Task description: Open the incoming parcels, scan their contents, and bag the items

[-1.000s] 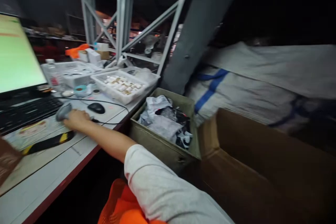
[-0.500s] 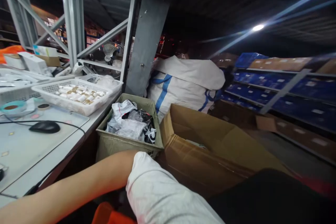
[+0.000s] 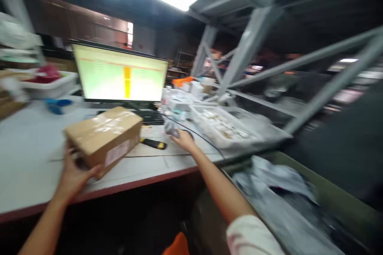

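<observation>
A taped cardboard box [image 3: 109,127] with a white label sits tilted at the desk's front edge. My left hand [image 3: 73,171] grips its near left lower corner, thumb along the front and fingers on the left side. My right hand [image 3: 183,140] is stretched over the desk with its fingers closed at a small grey blurred object [image 3: 170,128], whose kind I cannot make out. Just behind that hand shows part of a black mouse [image 3: 189,132]. Between box and right hand lies a black and yellow utility knife [image 3: 153,143].
A lit monitor [image 3: 119,73] and a keyboard [image 3: 151,118] stand behind the box. To the right are a white basket [image 3: 220,137] of small items and a green bin [image 3: 326,187] of plastic bags. A blue tape dispenser-like object [image 3: 58,105] lies at left.
My view has swung left from the bins and large sack to the desk and monitor. The cardboard box and both my hands have come into sight.
</observation>
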Tool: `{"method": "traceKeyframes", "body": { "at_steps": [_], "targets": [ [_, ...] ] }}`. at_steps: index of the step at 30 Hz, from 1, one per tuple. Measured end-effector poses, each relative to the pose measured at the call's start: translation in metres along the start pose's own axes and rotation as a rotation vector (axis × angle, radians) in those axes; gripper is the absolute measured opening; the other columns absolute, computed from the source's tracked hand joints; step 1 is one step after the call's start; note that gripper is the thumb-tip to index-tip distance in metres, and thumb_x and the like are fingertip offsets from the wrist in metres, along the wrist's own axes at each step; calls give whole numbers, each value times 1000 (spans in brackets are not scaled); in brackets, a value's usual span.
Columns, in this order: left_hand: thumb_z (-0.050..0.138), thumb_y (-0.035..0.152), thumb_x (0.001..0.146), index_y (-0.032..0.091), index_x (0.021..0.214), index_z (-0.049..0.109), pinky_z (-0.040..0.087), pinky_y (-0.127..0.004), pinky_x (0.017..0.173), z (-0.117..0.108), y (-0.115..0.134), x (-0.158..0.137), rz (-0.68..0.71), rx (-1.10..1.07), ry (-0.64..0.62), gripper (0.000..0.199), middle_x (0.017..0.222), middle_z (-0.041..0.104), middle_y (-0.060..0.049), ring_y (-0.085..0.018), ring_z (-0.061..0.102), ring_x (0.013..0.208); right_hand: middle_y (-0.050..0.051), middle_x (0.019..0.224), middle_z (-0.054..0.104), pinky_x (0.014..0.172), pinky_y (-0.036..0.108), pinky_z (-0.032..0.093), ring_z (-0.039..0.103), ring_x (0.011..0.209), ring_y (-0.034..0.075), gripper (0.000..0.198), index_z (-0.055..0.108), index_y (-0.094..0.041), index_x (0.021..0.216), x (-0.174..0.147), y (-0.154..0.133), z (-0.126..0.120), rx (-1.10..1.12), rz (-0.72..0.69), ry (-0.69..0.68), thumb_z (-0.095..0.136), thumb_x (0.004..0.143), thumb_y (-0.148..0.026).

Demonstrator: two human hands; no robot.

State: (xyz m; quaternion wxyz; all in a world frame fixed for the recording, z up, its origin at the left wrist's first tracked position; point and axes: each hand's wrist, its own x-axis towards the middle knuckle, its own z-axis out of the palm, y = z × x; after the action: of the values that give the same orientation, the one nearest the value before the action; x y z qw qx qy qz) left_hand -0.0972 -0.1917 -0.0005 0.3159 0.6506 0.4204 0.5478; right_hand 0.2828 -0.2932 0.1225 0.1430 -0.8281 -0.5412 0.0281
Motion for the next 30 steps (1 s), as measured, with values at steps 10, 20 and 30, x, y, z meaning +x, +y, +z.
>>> {"method": "traceKeyframes", "body": {
  "at_steps": [10, 20, 30],
  "targets": [
    [90, 63, 60, 31, 165, -11, 22, -63, 125, -46, -14, -7, -12, -207, -170, 149, 170, 15, -20, -43, 25, 154, 25, 120, 71, 90, 46, 52, 68, 112, 40, 54, 66, -7, 127, 70, 34, 44, -196, 5, -63, 53, 96, -49],
    [91, 63, 57, 30, 165, 3, 24, -59, 125, -50, -16, -6, 4, -115, -139, 143, 168, 20, -18, -44, 26, 153, 14, 130, 69, 102, 33, 49, 65, 119, 25, 47, 60, -18, 142, 167, -43, 66, -130, -140, -20, 62, 95, -22],
    [91, 64, 57, 30, 165, 1, 23, -60, 126, -49, -24, -8, -26, -132, -135, 144, 164, 28, -18, -44, 28, 153, 12, 131, 64, 103, 50, 53, 63, 118, 26, 35, 65, -16, 126, 206, -53, 92, -261, -144, -203, 65, 100, -38]
  ]
}}
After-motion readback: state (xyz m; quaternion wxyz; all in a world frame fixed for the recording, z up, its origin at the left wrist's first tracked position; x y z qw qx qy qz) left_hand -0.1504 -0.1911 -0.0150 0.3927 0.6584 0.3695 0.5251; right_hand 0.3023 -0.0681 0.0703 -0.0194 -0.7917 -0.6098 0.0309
